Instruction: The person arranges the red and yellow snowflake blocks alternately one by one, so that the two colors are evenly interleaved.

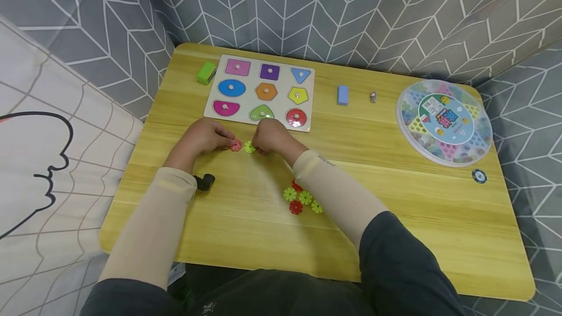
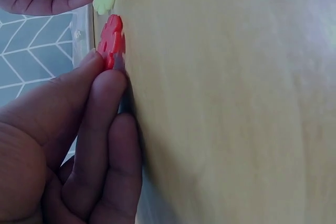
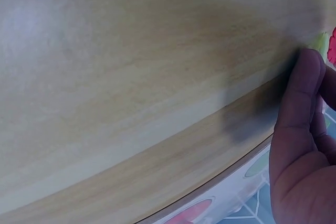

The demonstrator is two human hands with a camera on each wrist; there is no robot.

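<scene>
Two snowflake discs sit just below the shape puzzle board (image 1: 259, 92), not yet joined, I judge. My left hand (image 1: 204, 136) pinches the red disc (image 1: 236, 145), edge-on toward the green disc (image 1: 249, 147) pinched in my right hand (image 1: 271, 136). Five loose discs (image 1: 302, 198) wait nearer me; round, they have no long axis.

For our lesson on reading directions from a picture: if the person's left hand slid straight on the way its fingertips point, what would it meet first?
The left hand pinches a red snowflake disc and points toward the right hand. It would probably first meet the green snowflake disc held there, just beyond the red one, though depth is hard to judge.
</scene>
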